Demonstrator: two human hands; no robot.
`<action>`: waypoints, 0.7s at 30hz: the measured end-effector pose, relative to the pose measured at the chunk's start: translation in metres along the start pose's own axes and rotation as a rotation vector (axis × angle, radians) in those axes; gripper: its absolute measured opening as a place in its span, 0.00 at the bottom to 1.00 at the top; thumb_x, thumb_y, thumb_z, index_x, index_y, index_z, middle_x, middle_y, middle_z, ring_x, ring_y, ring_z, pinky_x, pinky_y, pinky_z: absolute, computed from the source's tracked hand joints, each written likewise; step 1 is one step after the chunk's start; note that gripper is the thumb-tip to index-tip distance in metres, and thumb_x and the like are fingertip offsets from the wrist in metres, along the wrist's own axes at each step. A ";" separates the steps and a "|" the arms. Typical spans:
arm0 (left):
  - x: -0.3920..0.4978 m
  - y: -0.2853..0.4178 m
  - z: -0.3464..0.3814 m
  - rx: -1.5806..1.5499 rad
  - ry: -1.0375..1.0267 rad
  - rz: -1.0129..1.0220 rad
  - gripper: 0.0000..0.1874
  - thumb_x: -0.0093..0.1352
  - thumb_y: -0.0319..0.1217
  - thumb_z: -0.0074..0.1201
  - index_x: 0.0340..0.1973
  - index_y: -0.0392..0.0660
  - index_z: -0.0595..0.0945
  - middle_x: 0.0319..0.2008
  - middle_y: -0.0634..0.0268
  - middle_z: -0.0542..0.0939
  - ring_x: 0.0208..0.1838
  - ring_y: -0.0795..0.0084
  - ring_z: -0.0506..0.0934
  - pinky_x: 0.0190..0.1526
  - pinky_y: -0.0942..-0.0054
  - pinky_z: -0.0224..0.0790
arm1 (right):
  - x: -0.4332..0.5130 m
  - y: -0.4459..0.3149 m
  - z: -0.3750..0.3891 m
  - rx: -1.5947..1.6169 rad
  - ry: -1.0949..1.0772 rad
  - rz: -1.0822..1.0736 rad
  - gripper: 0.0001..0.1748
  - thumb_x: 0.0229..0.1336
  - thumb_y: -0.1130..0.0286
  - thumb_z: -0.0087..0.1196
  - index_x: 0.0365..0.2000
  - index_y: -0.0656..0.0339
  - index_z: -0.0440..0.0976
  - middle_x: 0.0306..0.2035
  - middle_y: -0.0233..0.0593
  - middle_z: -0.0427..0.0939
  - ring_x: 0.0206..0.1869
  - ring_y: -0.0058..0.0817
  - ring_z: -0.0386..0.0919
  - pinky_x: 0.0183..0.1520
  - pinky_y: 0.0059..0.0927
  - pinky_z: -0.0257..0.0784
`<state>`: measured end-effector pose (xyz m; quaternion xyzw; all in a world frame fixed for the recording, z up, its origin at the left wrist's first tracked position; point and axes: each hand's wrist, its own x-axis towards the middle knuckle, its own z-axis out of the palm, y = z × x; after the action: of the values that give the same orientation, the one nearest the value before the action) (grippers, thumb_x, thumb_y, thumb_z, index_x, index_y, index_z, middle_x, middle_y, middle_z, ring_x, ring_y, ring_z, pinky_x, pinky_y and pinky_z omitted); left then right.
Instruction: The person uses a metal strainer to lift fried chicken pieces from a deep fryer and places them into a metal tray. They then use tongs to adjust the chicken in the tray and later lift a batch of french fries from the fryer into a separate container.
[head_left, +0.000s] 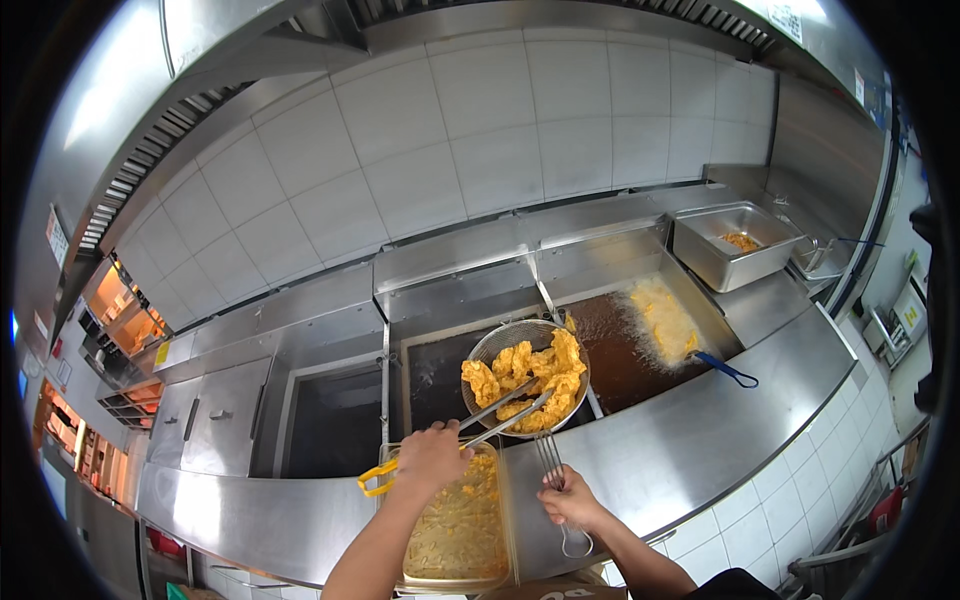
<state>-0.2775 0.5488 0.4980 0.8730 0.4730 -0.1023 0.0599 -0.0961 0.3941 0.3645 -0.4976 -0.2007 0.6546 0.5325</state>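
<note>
My left hand (433, 459) is closed around steel tongs with yellow handles (380, 478). The tips of the tongs reach in among golden fried chicken pieces (564, 358) lying in a round wire-mesh skimmer (491, 341). By its wire handle, my right hand (570, 498) grips this skimmer, which is over the divider between two fryer vats. Below the skimmer, a clear shallow tray (457, 536) with yellowish crumbs and residue is partly behind my left forearm. More pieces (670, 330) fry in bubbling oil in the right vat, where a blue-handled tool (724, 367) rests at the edge.
A deep steel pan (731, 259) with some crumbs stands right of the vats. Dark oil (337, 412) fills the left vat, beside closed steel lids (225, 420). The steel counter edge (795, 375) runs along the front. A tiled wall and an overhead hood enclose the back.
</note>
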 end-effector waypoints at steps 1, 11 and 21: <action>-0.003 -0.002 -0.003 -0.005 0.017 0.011 0.32 0.70 0.47 0.53 0.63 0.40 0.72 0.55 0.51 0.79 0.54 0.53 0.80 0.55 0.58 0.74 | 0.000 0.000 0.000 -0.009 -0.026 -0.021 0.16 0.60 0.83 0.53 0.41 0.59 0.57 0.25 0.33 0.63 0.16 0.16 0.58 0.16 0.26 0.56; 0.019 0.021 -0.007 -0.002 0.064 0.077 0.31 0.69 0.46 0.56 0.62 0.40 0.73 0.55 0.51 0.79 0.55 0.50 0.80 0.56 0.55 0.73 | 0.003 0.007 0.003 -0.067 -0.002 -0.013 0.17 0.60 0.85 0.51 0.42 0.57 0.57 0.24 0.32 0.62 0.16 0.15 0.57 0.17 0.26 0.56; 0.041 0.042 -0.033 0.165 0.029 0.144 0.24 0.70 0.39 0.56 0.56 0.36 0.76 0.52 0.50 0.80 0.53 0.50 0.81 0.54 0.55 0.74 | 0.002 0.006 0.003 -0.001 -0.011 -0.046 0.17 0.59 0.83 0.54 0.42 0.62 0.57 0.25 0.35 0.65 0.15 0.17 0.59 0.15 0.26 0.57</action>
<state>-0.2163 0.5659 0.5211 0.9082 0.3996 -0.1239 -0.0120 -0.1010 0.3949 0.3601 -0.4895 -0.2154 0.6450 0.5459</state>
